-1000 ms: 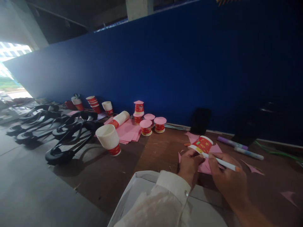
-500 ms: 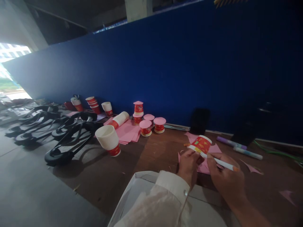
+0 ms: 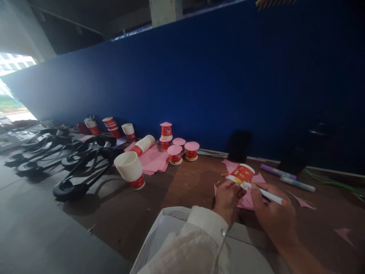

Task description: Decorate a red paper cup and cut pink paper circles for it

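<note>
My left hand (image 3: 228,198) is closed on the rim side of a red paper cup (image 3: 243,173), which lies tilted with its white base turned up and away. The cup carries yellow and green marks, with a yellow patch close to my left fingers. Between the fingers of my right hand (image 3: 272,209) is a white marker pen (image 3: 270,195) with an orange end. Its tip points at the cup's lower edge, but I cannot make out whether it touches. Beneath the cup and hands lie pink paper scraps (image 3: 247,201).
Left of my hands stand several red cups topped with pink paper discs (image 3: 192,146). Farther left are a stack of paper cups (image 3: 130,171), pink sheets (image 3: 155,160) and black headsets (image 3: 71,188). A purple marker (image 3: 278,171) lies at right, before the blue partition (image 3: 199,83).
Both hands keep hold of the cup and marker. The marker and right hand shift only slightly at the cup's edge. The whole view drifts a little.
</note>
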A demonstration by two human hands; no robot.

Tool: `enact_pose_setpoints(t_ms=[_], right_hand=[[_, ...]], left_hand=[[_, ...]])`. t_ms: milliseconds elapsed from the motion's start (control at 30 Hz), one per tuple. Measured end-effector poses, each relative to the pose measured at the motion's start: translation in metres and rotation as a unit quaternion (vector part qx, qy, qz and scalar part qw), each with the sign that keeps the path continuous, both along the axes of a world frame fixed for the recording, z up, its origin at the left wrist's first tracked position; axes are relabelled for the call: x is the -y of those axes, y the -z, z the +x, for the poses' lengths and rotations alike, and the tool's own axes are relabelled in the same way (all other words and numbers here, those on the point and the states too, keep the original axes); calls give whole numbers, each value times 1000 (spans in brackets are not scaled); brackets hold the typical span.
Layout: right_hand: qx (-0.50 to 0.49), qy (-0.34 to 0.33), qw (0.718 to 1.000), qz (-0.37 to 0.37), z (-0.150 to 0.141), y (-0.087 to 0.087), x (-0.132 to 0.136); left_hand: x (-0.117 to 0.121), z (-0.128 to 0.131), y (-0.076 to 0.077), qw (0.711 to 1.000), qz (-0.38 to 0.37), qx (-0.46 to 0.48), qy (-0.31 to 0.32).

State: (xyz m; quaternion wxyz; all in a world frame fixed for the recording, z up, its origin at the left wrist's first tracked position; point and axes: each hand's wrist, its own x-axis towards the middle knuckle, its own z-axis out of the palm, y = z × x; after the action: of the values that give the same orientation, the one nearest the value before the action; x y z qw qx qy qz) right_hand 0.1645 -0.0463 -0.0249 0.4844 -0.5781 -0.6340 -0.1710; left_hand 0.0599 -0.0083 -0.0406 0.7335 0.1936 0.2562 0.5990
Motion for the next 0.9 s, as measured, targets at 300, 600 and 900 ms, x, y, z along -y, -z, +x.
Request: enact_pose_setpoints(t_ms=[300,600,900], right_hand=[[-14,-15,1000,-10,1,-2,0],[-17,-32,999,-25,-4,-1,1],[-10,-14,1000,-12,-2,0,0]], left_hand=[[-1,-1,-5,1000,-21,-4,-7],[1,-2,-8,999,-24,10,-19],[0,-2,-5,1000,-10,5,-7]])
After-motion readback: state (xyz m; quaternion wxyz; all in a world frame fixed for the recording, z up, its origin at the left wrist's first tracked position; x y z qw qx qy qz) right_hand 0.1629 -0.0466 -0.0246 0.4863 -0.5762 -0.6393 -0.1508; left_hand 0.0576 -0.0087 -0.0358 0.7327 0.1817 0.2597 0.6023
